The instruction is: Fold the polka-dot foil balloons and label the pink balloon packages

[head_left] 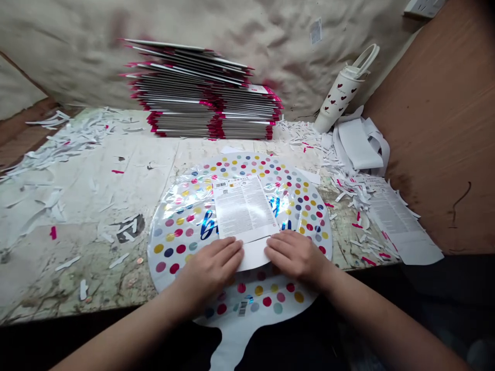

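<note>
A round, flat foil balloon [176, 232] with coloured dots and blue lettering lies in front of me, its lower part and white tail past the table's near edge. On top of it is a white printed paper sheet [245, 206] with a barcode at its upper left. The sheet's blank lower end is between my hands and looks curved. My left hand [214, 263] grips the lower left corner, fingers bent together. At the lower right corner my right hand [296, 255] grips likewise. Both thumbs are mostly hidden.
A tall stack of pink-edged printed packs [212, 103] stands against the wall. To its right is a white tumbler [338, 98] with hearts, beside a curled white paper roll [359, 144]. Paper scraps [81, 136] litter the table [112, 201]. Printed sheets [402, 221] lie at right, near a brown board [436, 129].
</note>
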`<state>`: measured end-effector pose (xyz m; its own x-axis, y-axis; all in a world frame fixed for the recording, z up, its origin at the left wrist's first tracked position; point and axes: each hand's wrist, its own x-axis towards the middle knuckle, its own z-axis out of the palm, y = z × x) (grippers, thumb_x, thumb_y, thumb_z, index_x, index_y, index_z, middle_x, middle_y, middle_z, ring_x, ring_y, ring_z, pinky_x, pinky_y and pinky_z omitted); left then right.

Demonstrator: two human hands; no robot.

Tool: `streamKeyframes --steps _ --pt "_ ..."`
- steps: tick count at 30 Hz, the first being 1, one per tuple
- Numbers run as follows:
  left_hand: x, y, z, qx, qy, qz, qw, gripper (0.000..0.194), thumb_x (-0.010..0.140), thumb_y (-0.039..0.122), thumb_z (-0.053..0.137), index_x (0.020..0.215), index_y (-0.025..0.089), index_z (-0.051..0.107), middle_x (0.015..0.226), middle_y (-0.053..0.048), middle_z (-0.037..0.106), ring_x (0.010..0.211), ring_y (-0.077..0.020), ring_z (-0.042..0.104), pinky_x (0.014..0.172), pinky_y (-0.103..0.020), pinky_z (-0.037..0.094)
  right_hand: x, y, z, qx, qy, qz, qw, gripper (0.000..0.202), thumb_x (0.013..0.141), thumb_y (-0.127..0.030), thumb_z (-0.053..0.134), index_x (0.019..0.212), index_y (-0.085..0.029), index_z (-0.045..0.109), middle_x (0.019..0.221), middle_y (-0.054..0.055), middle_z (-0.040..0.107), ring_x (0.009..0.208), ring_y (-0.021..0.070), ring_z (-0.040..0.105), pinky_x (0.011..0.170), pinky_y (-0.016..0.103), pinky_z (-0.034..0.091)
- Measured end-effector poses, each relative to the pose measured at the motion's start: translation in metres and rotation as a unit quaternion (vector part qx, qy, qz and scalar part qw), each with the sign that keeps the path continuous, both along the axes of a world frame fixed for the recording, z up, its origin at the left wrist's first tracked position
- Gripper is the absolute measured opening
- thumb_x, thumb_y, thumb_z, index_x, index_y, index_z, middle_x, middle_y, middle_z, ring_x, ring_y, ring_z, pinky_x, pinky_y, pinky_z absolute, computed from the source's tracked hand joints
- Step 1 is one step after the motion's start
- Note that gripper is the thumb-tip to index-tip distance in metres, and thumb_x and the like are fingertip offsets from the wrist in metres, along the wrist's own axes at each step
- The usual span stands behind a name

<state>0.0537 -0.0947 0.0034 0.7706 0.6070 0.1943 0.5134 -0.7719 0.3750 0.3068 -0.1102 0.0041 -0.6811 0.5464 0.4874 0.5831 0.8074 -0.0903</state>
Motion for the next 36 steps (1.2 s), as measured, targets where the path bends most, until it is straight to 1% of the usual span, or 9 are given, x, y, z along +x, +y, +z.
streamKeyframes --steps 3,10,14,18,23,25,27,29,36 --pt "0.009 -0.012 -0.01 -0.034 0.008 0.011 0.999 0.028 0.085 0.024 0.047 0.108 0.017 0.063 0.12 -0.014 0.059 0.116 -0.0322 0.049 0.096 -0.049 0.04 -0.005 -0.011 -0.01 -0.039 -0.028 -0.01 0.999 0.019 0.085 -0.007 0.043 0.091 -0.013 0.061 0.087 0.011 0.066 0.089 0.0197 0.058 0.076 0.034 0.048" --pt "0.029 0.013 0.01 -0.142 -0.01 0.135 0.981 0.018 0.085 0.029 0.045 0.079 0.019 0.059 0.077 -0.005 0.062 0.079 -0.0208 0.055 0.072 -0.034 0.043 -0.012 0.03 0.0 -0.324 0.053 -0.114 0.938 0.007 0.083 -0.024 0.057 0.08 -0.018 0.058 0.076 0.002 0.06 0.074 0.014 0.055 0.068 0.027 0.046" --pt "0.032 0.031 0.008 -0.155 0.033 0.193 0.968 0.014 0.081 0.032 0.049 0.084 0.02 0.055 0.086 -0.005 0.058 0.077 -0.0206 0.055 0.066 -0.032 0.043 -0.011 0.051 -0.003 -0.26 0.04 -0.172 0.949 0.025 0.073 -0.032 0.068 0.093 -0.019 0.059 0.095 0.006 0.06 0.092 0.0198 0.055 0.079 0.035 0.046" --pt "0.024 0.032 0.005 -0.16 0.027 0.198 0.967 0.019 0.081 0.021 0.044 0.097 0.023 0.053 0.101 -0.004 0.053 0.08 -0.0189 0.057 0.064 -0.029 0.044 -0.006 0.048 0.0 -0.224 -0.066 -0.03 0.972 0.031 0.085 -0.019 0.052 0.114 -0.028 0.056 0.132 0.005 0.049 0.123 0.022 0.042 0.095 0.041 0.04" --pt "0.026 0.004 0.025 -0.208 -0.087 0.157 0.962 0.018 0.085 0.024 0.04 0.09 0.02 0.058 0.092 -0.006 0.057 0.081 -0.0186 0.054 0.071 -0.03 0.044 -0.015 0.038 0.011 -0.189 -0.242 -0.067 0.949 0.055 0.082 -0.007 0.048 0.134 -0.02 0.039 0.137 0.017 0.041 0.115 0.0305 0.051 0.071 0.038 0.052" --pt "0.032 -0.008 0.035 -0.403 -0.11 0.113 0.902 0.021 0.085 0.034 0.046 0.083 0.019 0.06 0.08 -0.004 0.059 0.072 -0.0158 0.055 0.065 -0.026 0.044 -0.019 0.038 0.016 -0.166 -0.26 -0.084 0.948 0.05 0.08 -0.007 0.047 0.129 -0.014 0.045 0.13 0.021 0.048 0.099 0.0292 0.06 0.063 0.037 0.052" --pt "0.035 -0.016 0.038 -0.609 -0.116 0.091 0.779 0.028 0.083 0.043 0.048 0.084 0.018 0.061 0.074 -0.003 0.061 0.06 -0.0124 0.055 0.054 -0.022 0.042 -0.02 0.039 0.018 -0.161 -0.24 -0.066 0.955 0.047 0.077 -0.011 0.052 0.124 -0.013 0.05 0.126 0.018 0.054 0.09 0.0264 0.061 0.065 0.038 0.052" --pt "0.034 -0.02 0.035 -0.711 -0.164 0.123 0.673 0.033 0.081 0.047 0.052 0.089 0.017 0.06 0.076 -0.002 0.061 0.056 -0.01 0.055 0.049 -0.02 0.04 -0.02 0.038 0.019 -0.155 -0.229 -0.05 0.96 0.051 0.072 -0.013 0.057 0.123 -0.013 0.051 0.126 0.015 0.054 0.09 0.0257 0.059 0.069 0.037 0.052" --pt "0.03 -0.026 0.021 -0.755 -0.292 0.191 0.556 0.033 0.075 0.043 0.065 0.092 0.014 0.062 0.083 -0.005 0.065 0.062 -0.0111 0.062 0.056 -0.021 0.045 -0.027 0.031 0.017 -0.005 -0.254 -0.069 0.965 0.039 0.081 -0.004 0.041 0.118 -0.003 0.054 0.114 0.023 0.06 0.079 0.0249 0.06 0.061 0.037 0.05"
